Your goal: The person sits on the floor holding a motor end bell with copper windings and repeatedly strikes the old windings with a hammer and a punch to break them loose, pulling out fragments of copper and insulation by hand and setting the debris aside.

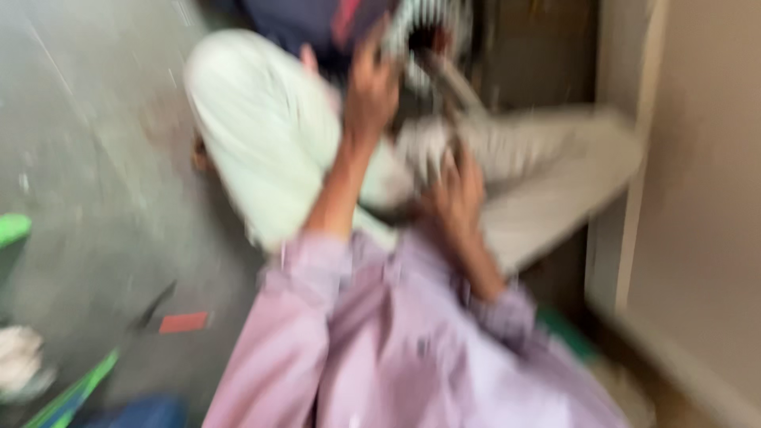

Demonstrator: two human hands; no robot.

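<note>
The whole view is smeared by motion. My left hand (369,91) is raised on a lilac sleeve, its fingers curled against a grey ribbed metal part (432,28) at the top middle. Lower down, my right hand (458,194) rests on a pale grey ribbed piece (428,147) just under that part. The blur hides whether either hand actually grips anything. Behind both hands sits another person in pale trousers (261,135), knees bent to the left and right of the metal part.
Grey concrete floor (87,158) spreads to the left, with a small red patch (184,322), green and blue objects (71,396) and a white lump (17,361) at the lower left. A cream wall and door frame (634,158) close off the right.
</note>
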